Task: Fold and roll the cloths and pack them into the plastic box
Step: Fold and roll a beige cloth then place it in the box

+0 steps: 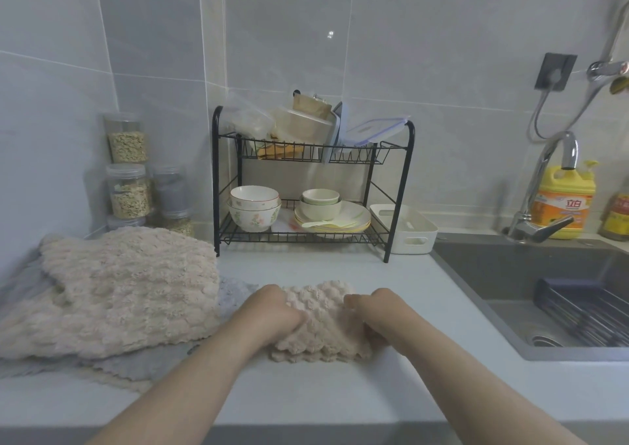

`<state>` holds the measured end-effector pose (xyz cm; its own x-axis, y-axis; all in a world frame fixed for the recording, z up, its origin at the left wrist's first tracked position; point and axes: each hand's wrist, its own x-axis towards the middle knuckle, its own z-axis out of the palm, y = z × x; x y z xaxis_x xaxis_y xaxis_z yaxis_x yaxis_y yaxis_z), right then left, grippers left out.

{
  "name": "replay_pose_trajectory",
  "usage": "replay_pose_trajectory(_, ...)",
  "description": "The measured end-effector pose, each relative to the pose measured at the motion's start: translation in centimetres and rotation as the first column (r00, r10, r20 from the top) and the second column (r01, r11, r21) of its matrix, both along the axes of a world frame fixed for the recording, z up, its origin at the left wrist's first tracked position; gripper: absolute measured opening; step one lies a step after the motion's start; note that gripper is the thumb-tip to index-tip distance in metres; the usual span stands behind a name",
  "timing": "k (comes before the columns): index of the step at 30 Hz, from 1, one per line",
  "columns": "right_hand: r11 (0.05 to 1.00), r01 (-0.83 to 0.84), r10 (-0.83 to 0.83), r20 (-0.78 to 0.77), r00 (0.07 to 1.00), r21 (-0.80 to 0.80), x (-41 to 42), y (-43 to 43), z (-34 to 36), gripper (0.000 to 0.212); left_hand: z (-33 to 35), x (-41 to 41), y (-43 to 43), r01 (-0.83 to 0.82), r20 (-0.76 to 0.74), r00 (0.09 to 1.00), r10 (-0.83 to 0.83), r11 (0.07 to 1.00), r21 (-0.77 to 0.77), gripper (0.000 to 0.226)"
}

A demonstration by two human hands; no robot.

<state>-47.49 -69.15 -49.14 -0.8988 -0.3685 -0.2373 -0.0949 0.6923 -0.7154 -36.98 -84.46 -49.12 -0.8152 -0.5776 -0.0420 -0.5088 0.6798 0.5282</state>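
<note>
Grip, left hand (272, 312): fingers curled down into the left edge of the beige cloth (323, 332), gripping the pile of the fabric.
Grip, right hand (369, 313): fingers curled likewise into the right side of the same cloth; fingertips are buried in the fabric, so the exact pinch is hidden.
Cloth position: lying on the white counter (425, 386), directly in front of the person, between the two hands, bunched and partly folded.
Cloth axis: the gripped span runs left to right, one hand at each end; judged, a roll would travel away from or toward the body, across that span.
Plastic box (410, 231): white, open-topped, standing beyond the cloth and to its right, touching or just beside the right leg of the dish rack (396, 186). No cloth is visible in it.
Nearer hand to box: the right, by judgement; the sink (476, 271) lies further right.
Remaining stock: pile of cloths (119, 291) on the left, a grey cloth (149, 364) beneath it, well apart from the box.
Stage, judged: early; first cloth not yet rolled.
</note>
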Motion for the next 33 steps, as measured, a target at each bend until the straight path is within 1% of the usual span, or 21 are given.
replay_pose_trajectory(2,0.995,-0.059,0.058,0.023,0.998,0.08,0.4,-0.7,0.1,0.024,-0.1,-0.4,0.4,0.065,0.091,0.994,-0.059,0.996,-0.055,0.038)
replay_pose_trajectory(3,0.988,-0.078,0.077,0.014,0.997,0.13,0.6,-1.0,0.2,0.021,-0.3,-0.5,0.4,0.122,0.107,0.989,-0.104,0.976,-0.18,0.043)
replay_pose_trajectory(5,0.977,-0.086,0.091,-0.015,0.996,0.196,0.9,-1.3,0.5,0.014,-0.8,-0.7,0.5,0.255,0.033,0.963,-0.267,0.867,-0.427,0.042)
replay_pose_trajectory(6,0.973,-0.079,0.087,-0.028,0.996,0.215,0.9,-1.3,0.7,0.012,-1.1,-0.9,0.7,0.333,-0.019,0.922,-0.386,0.819,-0.468,0.036)
replay_pose_trajectory(9,0.979,-0.044,0.055,-0.05,0.997,0.201,0.6,-1.4,0.8,0.005,-1.9,-1.2,0.8,0.504,0.019,0.842,-0.539,0.774,-0.383,0.016)
replay_pose_trajectory(12,1.0,-0.002,0.002,0.037,0.999,0.006,0.3,-1.0,1.1,0.01,-2.3,-1.4,0.9,0.511,0.022,0.851,-0.525,0.816,-0.27,0.015)
replay_pose_trajectory(14,0.997,0.009,-0.006,0.031,1.0,-0.079,0.1,-0.6,1.4,0.021,-1.5,-1.5,1.5,0.33,-0.177,0.922,-0.343,0.938,-0.104,0.027)
replay_pose_trajectory(15,0.996,0.003,-0.002,0.004,1.0,-0.093,0.1,-0.5,1.6,0.026,-0.8,-1.6,1.8,0.216,-0.326,0.932,-0.161,0.966,0.141,0.028)
replay_pose_trajectory(16,0.995,-0.004,0.002,-0.024,1.0,-0.104,0.1,-0.4,1.7,0.029,0.0,-1.8,2.2,0.182,-0.387,0.922,0.015,0.865,0.468,0.022)
replay_pose_trajectory(17,0.994,-0.008,0.002,-0.049,0.999,-0.113,0.2,-0.5,1.7,0.033,0.8,-2.0,2.6,0.189,-0.342,0.931,0.129,0.631,0.753,0.021)
replay_pose_trajectory(18,0.992,-0.013,0.005,-0.068,0.998,-0.122,0.3,-0.6,1.8,0.035,1.6,-2.1,2.8,0.168,-0.244,0.958,0.148,0.396,0.903,0.034)
replay_pose_trajectory(19,0.991,-0.023,0.011,-0.085,0.996,-0.132,0.6,-0.6,1.9,0.036,1.7,-2.3,2.8,0.136,-0.168,0.98,0.112,0.249,0.959,0.049)
replay_pose_trajectory(20,0.988,-0.035,0.022,-0.092,0.996,-0.151,0.9,-0.6,2.0,0.035,1.6,-2.6,2.6,0.116,-0.132,0.987,0.09,0.167,0.979,0.06)
replay_pose_trajectory(22,0.966,-0.069,0.059,-0.048,0.997,-0.251,1.2,-0.7,2.1,0.032,1.5,-2.8,1.9,0.098,-0.106,0.991,0.086,0.087,0.991,0.069)
replay_pose_trajectory(24,0.912,-0.123,0.152,0.043,0.987,-0.391,2.0,-0.5,2.4,0.029,1.2,-2.9,1.6,0.097,-0.104,0.988,0.115,0.069,0.993,0.064)
replay_pose_trajectory(25,0.869,-0.144,0.196,0.062,0.979,-0.474,2.4,-0.5,2.4,0.026,1.1,-2.8,1.7,0.095,-0.108,0.986,0.127,0.103,0.99,0.053)
replay_pose_trajectory(28,0.755,-0.139,0.138,-0.052,0.989,-0.641,3.6,0.2,1.4,0.018,0.6,-3.1,1.7,0.087,-0.15,0.972,0.182,0.316,0.945,0.014)
replay_pose_trajectory(29,0.779,-0.173,0.106,-0.145,0.984,-0.603,4.0,0.7,0.6,0.029,0.3,-3.2,1.6,0.073,-0.157,0.964,0.214,0.356,0.932,0.017)
replay_pose_trajectory(31,0.902,-0.321,0.216,-0.343,0.914,-0.287,5.1,1.4,-1.0,0.055,0.0,-3.4,1.3,0.075,-0.17,0.951,0.257,0.343,0.936,0.021)
replay_pose_trajectory(32,0.923,-0.368,0.297,-0.393,0.87,-0.117,5.5,1.4,-1.9,0.057,0.0,-3.3,1.2,0.072,-0.166,0.951,0.262,0.331,0.941,0.022)
replay_pose_trajectory(33,0.927,-0.374,0.33,-0.423,0.844,-0.023,5.5,1.2,-2.7,0.054,0.0,-3.3,1.3,0.064,-0.157,0.952,0.263,0.33,0.942,0.022)
